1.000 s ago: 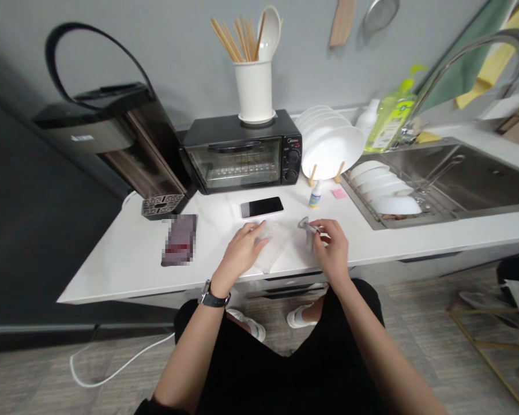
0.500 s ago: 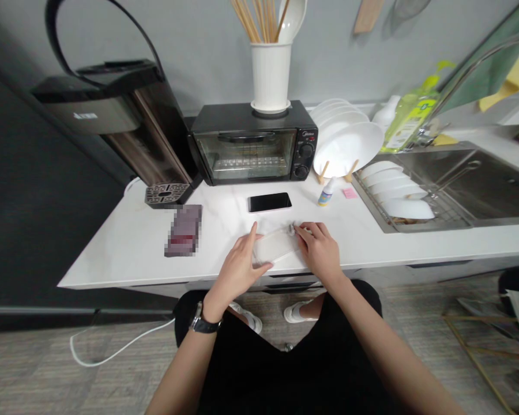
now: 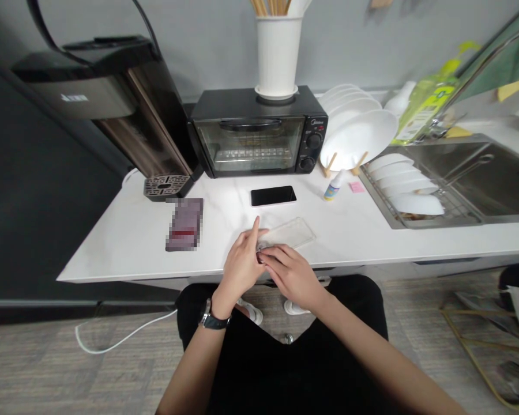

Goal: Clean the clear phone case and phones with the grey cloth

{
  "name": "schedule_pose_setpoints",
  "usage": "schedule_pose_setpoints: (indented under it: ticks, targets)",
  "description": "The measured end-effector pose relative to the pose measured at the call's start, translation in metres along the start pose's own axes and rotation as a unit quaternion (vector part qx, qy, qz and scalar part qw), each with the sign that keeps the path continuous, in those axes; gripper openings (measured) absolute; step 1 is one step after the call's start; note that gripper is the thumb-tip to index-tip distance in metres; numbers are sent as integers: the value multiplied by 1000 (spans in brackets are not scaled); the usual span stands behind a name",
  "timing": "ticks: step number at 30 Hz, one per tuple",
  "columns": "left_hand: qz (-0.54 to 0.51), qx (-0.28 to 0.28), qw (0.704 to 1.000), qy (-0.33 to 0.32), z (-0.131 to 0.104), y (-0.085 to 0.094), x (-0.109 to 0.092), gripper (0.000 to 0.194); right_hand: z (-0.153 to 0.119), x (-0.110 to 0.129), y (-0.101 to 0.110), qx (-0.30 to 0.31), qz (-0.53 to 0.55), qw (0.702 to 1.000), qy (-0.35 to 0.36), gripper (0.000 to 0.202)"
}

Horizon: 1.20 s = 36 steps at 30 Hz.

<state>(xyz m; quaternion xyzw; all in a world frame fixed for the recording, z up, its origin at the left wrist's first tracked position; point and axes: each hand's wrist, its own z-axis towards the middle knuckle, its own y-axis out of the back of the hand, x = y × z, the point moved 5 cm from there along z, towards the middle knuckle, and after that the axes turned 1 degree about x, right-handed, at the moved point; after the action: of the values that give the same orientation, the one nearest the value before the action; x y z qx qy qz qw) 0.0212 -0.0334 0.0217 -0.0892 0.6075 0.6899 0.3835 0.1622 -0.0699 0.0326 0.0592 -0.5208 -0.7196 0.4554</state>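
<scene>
In the head view, a clear case lies slantwise at the lower middle of the frame, near the front edge of the white table. The left hand is cupped at the case's left end with its index finger raised, apparently to steady that end while leaving room for the other hand. The right hand has its fingers drawn narrowly together there, perhaps for fine control. Something small and shiny shows between them, but I cannot tell which hand grips it, or whether either grips the case.

The dark-screened phone lies flat just above, in the centre, probably set aside within reach. The small bottle stands upright right of centre, near a pink note. Farther right, white plates stand on edge and bowls lean in a row by the sink, likely to drain.

The black oven, upper centre, reads "Midea" above its knobs. The tall dispenser at upper left bears a pale logo too blurred to read; the labels on the small bottle and the green soap bottle are likewise illegible, and the dark packet at left is pixelated.
</scene>
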Motion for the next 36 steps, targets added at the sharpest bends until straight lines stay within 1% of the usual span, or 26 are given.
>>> schedule_pose_setpoints:
  ticks: [2, 5, 8, 10, 14, 18, 20, 22, 25, 27, 29, 32, 36]
  targets:
    - [4, 1, 1000, -1, 1, 0, -2, 117, -10, -10, 8, -10, -28, 1000, -4, 34]
    - [6, -1, 1000, 7, 3, 0, -4, 123, -27, -30, 23, -32, -82, 996, -32, 36]
    - [8, 0, 1000, 12, 4, 0, -4, 126, -40, -44, 35, -51, -147, 984, -87, 37]
    - [8, 2, 1000, 9, 4, 0, -5, 127, -45, -48, 39, -53, -181, 973, -130, 39]
    - [6, 1, 1000, 0, 5, 2, -7, 129, -40, -48, 35, -41, -193, 965, -172, 52]
    - [4, 1, 1000, 2, 6, 2, -8, 130, -23, -50, 27, -60, -190, 959, -200, 62]
    - [4, 1, 1000, 3, 6, 2, -8, 129, -13, -47, 20, -59, -179, 961, -203, 65]
    - [2, 3, 1000, 3, 5, 1, -7, 127, -4, -40, 9, -39, -166, 966, -195, 66]
    - [4, 4, 1000, 7, 3, 0, -4, 117, 5, -21, -6, 5, -133, 979, -155, 64]
    - [6, 6, 1000, 10, 2, 0, -2, 115, 4, -9, -10, 26, -111, 986, -121, 62]
    - [4, 8, 1000, 11, 2, -1, -2, 117, -3, -4, -6, 34, -105, 989, -100, 60]
    - [1, 8, 1000, 16, 2, 0, -3, 122, -22, -9, 8, 32, -124, 987, -96, 55]
    - [2, 6, 1000, 21, 4, 1, -5, 128, -44, -34, 30, -11, -175, 973, -152, 55]
